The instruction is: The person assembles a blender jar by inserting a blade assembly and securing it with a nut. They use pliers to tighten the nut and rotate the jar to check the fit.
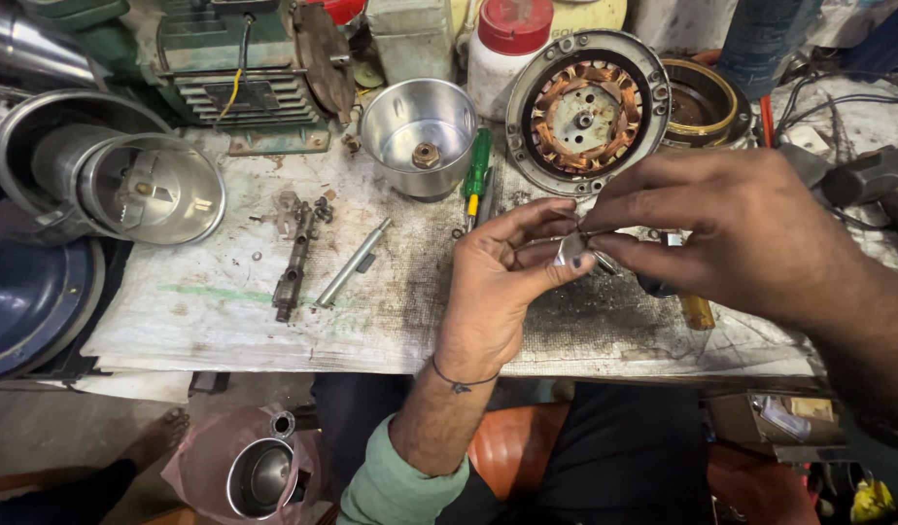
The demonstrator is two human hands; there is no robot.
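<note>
A person's two bare hands meet above a grimy workbench (274,311), just in front of a round motor stator (585,112) with copper windings. The left hand (502,277) and right hand (726,228) both pinch a small shiny metal part (573,249) between fingertips closed tight on it. The part is mostly hidden by the fingers, so its long axis and facing cannot be told. Left of the stator stands an open steel cup (420,136), and a green-handled screwdriver (478,173) lies between them, tip toward the person. Farther left of the stator, a thin metal shaft (353,262) lies diagonally beside a dark rusty spindle (295,258).
</note>
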